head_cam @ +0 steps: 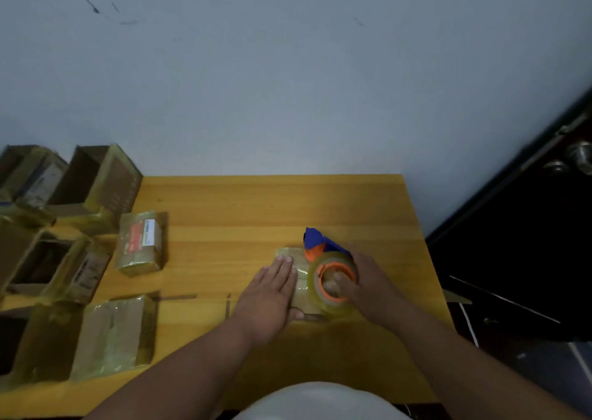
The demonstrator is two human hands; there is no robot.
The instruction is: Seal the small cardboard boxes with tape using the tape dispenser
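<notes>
I press my left hand [272, 294] flat, fingers straight and together, on the small box [296, 278]. My right hand [362, 283] grips the tape dispenser [326, 269] just beside those fingers. Some boxes [80, 192] far left look open, so much is left.

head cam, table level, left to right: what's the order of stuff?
Open cardboard boxes at the left edge → taped box with red label → left hand pressing on the small box → tape dispenser → right hand gripping it → dark door.
</notes>
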